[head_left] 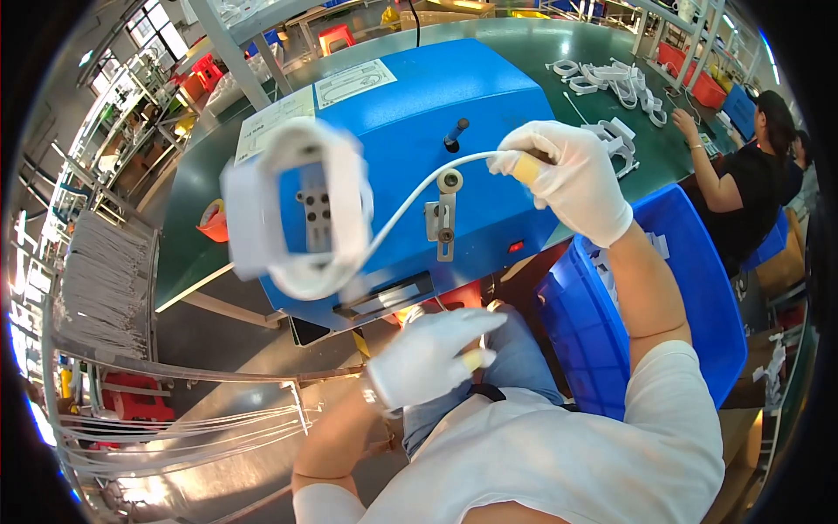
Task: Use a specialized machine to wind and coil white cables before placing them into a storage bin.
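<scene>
My right hand (567, 175), in a white glove with yellow fingertips, pinches the end of a white cable (422, 190) above the blue machine (436, 96). The cable arcs down to the left into a looped white coil (346, 196), smeared by motion, in front of the machine's left part. Through the coil's opening, a metal plate with dark holes (316, 210) shows on the machine. Over my lap, my left hand (428, 356), gloved alike, has its fingers stretched and thumb apart, with nothing in it. A metal bracket with rollers (446, 217) sits below the machine's dark peg (456, 133).
Several coiled white cables (620, 87) lie on the green table (524, 44) at the far right. A blue bin (690, 288) with white pieces stands by my right arm. Many white cables (100, 279) hang on a rack at left. A co-worker (742, 175) sits at right.
</scene>
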`<state>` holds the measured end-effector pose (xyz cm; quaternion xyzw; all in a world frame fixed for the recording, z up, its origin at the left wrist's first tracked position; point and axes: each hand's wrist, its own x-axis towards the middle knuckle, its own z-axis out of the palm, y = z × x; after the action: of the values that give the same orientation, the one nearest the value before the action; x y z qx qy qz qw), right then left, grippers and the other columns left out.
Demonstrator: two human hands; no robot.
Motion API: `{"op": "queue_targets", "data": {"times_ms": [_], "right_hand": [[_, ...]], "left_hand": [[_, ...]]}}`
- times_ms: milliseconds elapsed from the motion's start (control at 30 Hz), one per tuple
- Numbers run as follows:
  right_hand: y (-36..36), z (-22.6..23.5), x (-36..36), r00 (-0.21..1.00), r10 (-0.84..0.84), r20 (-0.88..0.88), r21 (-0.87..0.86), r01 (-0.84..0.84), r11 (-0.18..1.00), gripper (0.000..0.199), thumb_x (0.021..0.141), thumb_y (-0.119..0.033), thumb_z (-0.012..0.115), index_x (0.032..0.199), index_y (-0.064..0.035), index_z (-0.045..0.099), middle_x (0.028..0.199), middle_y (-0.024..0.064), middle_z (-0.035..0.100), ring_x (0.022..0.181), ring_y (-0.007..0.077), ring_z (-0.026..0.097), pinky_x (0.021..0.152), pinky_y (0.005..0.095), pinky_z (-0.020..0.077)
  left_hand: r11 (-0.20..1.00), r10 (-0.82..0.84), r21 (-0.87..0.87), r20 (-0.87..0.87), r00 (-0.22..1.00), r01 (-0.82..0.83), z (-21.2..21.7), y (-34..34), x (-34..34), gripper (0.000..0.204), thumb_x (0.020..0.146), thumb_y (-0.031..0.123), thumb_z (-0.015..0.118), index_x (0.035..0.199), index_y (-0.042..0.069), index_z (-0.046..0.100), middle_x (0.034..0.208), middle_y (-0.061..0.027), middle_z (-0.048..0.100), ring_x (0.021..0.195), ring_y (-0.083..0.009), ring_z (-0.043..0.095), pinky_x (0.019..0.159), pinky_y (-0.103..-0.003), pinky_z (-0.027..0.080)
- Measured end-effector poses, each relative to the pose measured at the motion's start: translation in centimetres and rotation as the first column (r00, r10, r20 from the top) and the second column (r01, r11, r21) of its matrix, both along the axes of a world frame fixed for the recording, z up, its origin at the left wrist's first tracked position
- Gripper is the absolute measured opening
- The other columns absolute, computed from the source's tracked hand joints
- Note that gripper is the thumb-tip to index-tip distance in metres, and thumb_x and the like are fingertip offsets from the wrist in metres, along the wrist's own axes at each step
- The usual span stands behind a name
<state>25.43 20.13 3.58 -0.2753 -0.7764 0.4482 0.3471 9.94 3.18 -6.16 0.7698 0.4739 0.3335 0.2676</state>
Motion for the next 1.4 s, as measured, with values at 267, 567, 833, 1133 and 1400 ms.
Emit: {"op": "queue_targets", "data": {"times_ms": [267,567,833,1133,1400], "right_hand": [[7.5,3.7,-5.0,0.991,0.064,-0.116,0.916,0.081,0.393,0.010,0.080,-0.013,0.069,0.077,-0.0041,0.066,0.076,0.0073,0.063,0.064,0.0177,0.059,0.060,0.0273,0.0468],[6.9,4.8,-16.4,0.905,0.414,0.096,0.805,-0.315,0.503,0.011,0.079,-0.009,0.066,0.089,-0.0068,0.069,0.083,0.0087,0.066,0.074,0.0202,0.062,0.073,0.0274,0.0509],[3.9,5.2,-16.1,0.923,0.372,0.094,0.617,-0.347,0.706,0.018,0.084,-0.011,0.066,0.101,-0.0073,0.068,0.090,0.0061,0.068,0.080,0.0143,0.061,0.080,0.0266,0.0498],[-4.4,5.1,-11.3,0.985,0.175,0.010,0.983,-0.042,0.177,0.017,0.067,-0.008,0.066,0.084,-0.0093,0.064,0.083,0.0046,0.056,0.073,0.0213,0.058,0.063,0.0306,0.0499],[-4.7,4.1,-12.1,0.994,-0.069,0.089,0.995,-0.092,-0.045,0.021,0.062,-0.014,0.063,0.082,-0.0080,0.061,0.080,0.0024,0.050,0.072,0.0194,0.055,0.063,0.0307,0.0495]], "left_hand": [[0.961,0.264,0.101,-0.068,0.962,-0.256,18.0,-1.9,-8.1,0.017,0.076,-0.003,0.063,0.091,0.001,0.070,0.078,-0.0054,0.066,0.070,-0.0083,0.060,0.065,-0.025,0.050],[0.993,0.084,0.099,-0.142,0.986,-0.070,19.4,7.5,-14.3,0.039,0.061,-0.013,0.047,0.091,-0.003,0.070,0.092,-0.0120,0.069,0.087,-0.0161,0.063,0.085,-0.027,0.049],[0.972,0.205,-0.031,-0.354,0.913,-0.231,20.5,6.0,-15.1,0.030,0.068,-0.009,0.058,0.093,0.000,0.071,0.085,-0.0085,0.070,0.077,-0.0102,0.061,0.074,-0.024,0.050],[0.920,0.373,-0.018,-0.266,0.889,-0.391,18.2,1.1,-16.7,0.018,0.077,0.000,0.065,0.095,-0.002,0.069,0.082,-0.0044,0.068,0.074,-0.0073,0.055,0.072,-0.023,0.047],[0.931,0.351,-0.109,0.018,0.936,-0.347,16.9,-0.1,-18.1,0.020,0.077,0.003,0.067,0.096,-0.004,0.068,0.089,-0.0068,0.068,0.080,-0.0110,0.058,0.077,-0.024,0.047]]}}
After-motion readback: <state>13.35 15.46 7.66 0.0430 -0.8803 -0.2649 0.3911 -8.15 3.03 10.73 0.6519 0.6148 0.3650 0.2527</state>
